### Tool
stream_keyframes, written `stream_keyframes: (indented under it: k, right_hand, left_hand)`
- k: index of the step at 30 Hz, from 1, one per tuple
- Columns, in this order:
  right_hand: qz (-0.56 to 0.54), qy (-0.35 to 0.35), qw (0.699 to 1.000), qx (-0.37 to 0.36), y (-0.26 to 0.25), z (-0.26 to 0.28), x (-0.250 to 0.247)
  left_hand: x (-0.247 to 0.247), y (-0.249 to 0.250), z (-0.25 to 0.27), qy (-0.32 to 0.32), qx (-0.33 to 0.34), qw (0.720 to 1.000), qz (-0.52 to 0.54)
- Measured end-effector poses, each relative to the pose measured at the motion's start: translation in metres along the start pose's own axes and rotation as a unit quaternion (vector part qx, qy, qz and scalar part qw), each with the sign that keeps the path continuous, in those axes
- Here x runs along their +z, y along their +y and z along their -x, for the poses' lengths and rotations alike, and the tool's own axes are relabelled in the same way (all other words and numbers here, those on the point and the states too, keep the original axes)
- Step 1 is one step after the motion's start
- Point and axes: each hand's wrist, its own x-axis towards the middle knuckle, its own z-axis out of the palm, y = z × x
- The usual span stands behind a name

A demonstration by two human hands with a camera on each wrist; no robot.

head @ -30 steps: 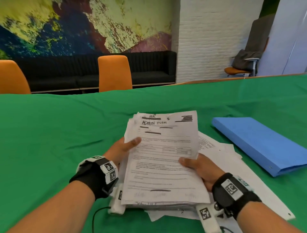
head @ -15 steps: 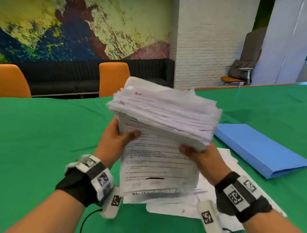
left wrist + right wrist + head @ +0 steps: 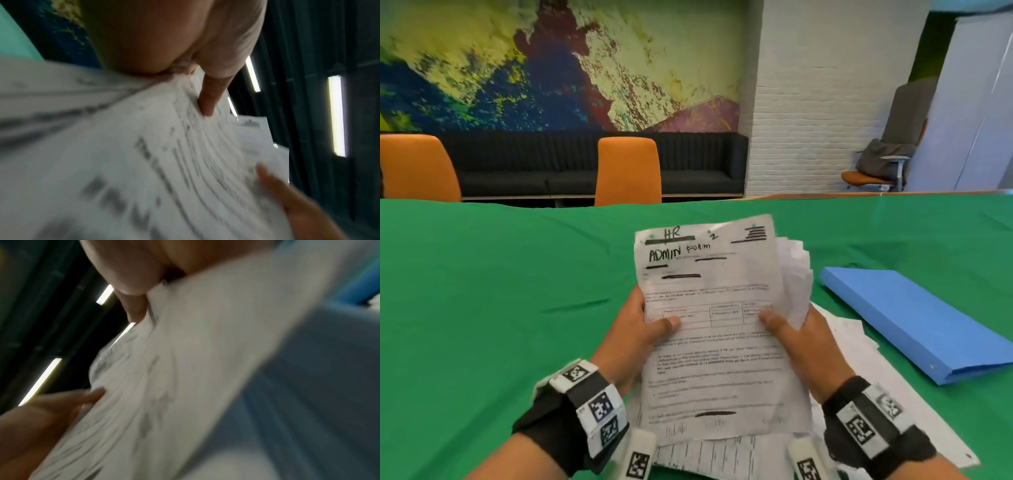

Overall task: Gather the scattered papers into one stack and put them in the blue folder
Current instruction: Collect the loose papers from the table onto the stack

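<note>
A thick paper stack [image 3: 715,335], its top sheet headed "HR ADMIN FORM", stands tilted up toward me over the green table [image 3: 482,308]. My left hand [image 3: 640,329] grips its left edge with the thumb on the front. My right hand [image 3: 791,329] grips its right edge the same way, where the sheets fan out. Both wrist views are blurred: they show the paper stack [image 3: 164,162] under my left thumb and the paper stack [image 3: 174,369] under my right thumb. The closed blue folder [image 3: 914,318] lies flat to the right. Loose papers [image 3: 859,359] lie under my right wrist.
Two orange chairs [image 3: 628,171] stand behind the table's far edge in front of a dark sofa [image 3: 551,171]. An office chair [image 3: 876,171] stands at the back right. Bare green cloth spreads to the left and behind the stack.
The stack lay on the table, then was lifted high with its top edge tipped toward me. Now it is lower and upright, with its front sheet facing me.
</note>
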Motion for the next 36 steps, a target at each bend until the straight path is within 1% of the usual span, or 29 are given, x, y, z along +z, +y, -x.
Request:
stream_keyframes:
  k: [2,4,6,8,13,15,16,17,18,19,21,22,24,26,29,30,33,36]
  right_hand:
    - [0.009,0.006,0.999,-0.041,-0.007,0.004,0.006]
    - [-0.028,-0.01,0.996,-0.084,-0.013,0.003,0.003]
    - [-0.053,-0.022,0.993,-0.101,-0.011,-0.001,-0.005]
    - [-0.045,-0.017,0.995,-0.083,0.002,-0.004,-0.015]
    - [0.048,-0.063,0.997,0.011,0.028,0.013,-0.022]
    - [0.1,-0.053,0.992,0.049,0.029,0.017,-0.021]
    - [0.123,-0.075,0.987,0.066,0.026,0.017,-0.022]
    - [0.139,-0.083,0.984,0.077,0.021,0.019,-0.023]
    - [0.115,-0.071,0.986,0.098,0.009,0.021,-0.021]
    - [0.097,-0.041,0.988,0.111,0.0,0.021,-0.02]
    - [0.104,-0.045,0.993,0.022,-0.009,0.016,-0.015]
    - [0.127,-0.043,0.991,-0.014,-0.009,0.014,-0.013]
    - [0.14,-0.032,0.99,-0.001,-0.004,0.01,-0.013]
    - [0.103,-0.023,0.994,-0.004,-0.002,0.007,-0.015]
    - [0.03,0.014,0.998,-0.056,-0.009,0.007,-0.017]
    - [0.026,0.026,0.997,-0.062,-0.011,0.007,-0.019]
    - [0.076,0.042,0.995,-0.058,-0.011,0.002,-0.023]
    - [0.168,0.006,0.986,0.016,-0.003,-0.001,-0.027]
  left_hand:
    - [0.002,0.005,0.005,0.022,0.039,0.999,-0.016]
    - [0.0,0.011,0.004,0.038,0.085,0.995,-0.026]
    - [-0.005,0.011,0.004,0.046,0.117,0.992,-0.02]
    - [-0.009,0.007,0.006,0.042,0.131,0.99,-0.027]
    - [-0.018,-0.006,0.013,0.032,0.149,0.987,-0.051]
    - [-0.019,-0.006,0.014,0.029,0.154,0.985,-0.073]
    - [-0.018,-0.005,0.015,0.032,0.156,0.983,-0.092]
    - [-0.014,0.001,0.018,0.038,0.156,0.98,-0.121]
    - [-0.011,0.007,0.022,0.042,0.156,0.974,-0.16]
    - [-0.006,0.014,0.024,0.043,0.158,0.968,-0.192]
    - [-0.005,0.015,0.02,0.063,0.175,0.956,-0.229]
    - [-0.006,0.012,0.016,0.067,0.18,0.958,-0.213]
    - [-0.01,0.005,0.012,0.086,0.172,0.97,-0.147]
    - [-0.011,0.003,0.012,0.112,0.16,0.972,-0.133]
    - [-0.008,0.004,0.013,0.123,0.139,0.975,-0.123]
    - [-0.009,0.006,0.013,0.125,0.132,0.976,-0.119]
    - [-0.011,0.006,0.01,0.104,0.123,0.981,-0.112]
    - [-0.009,0.004,0.009,0.087,0.103,0.987,-0.092]
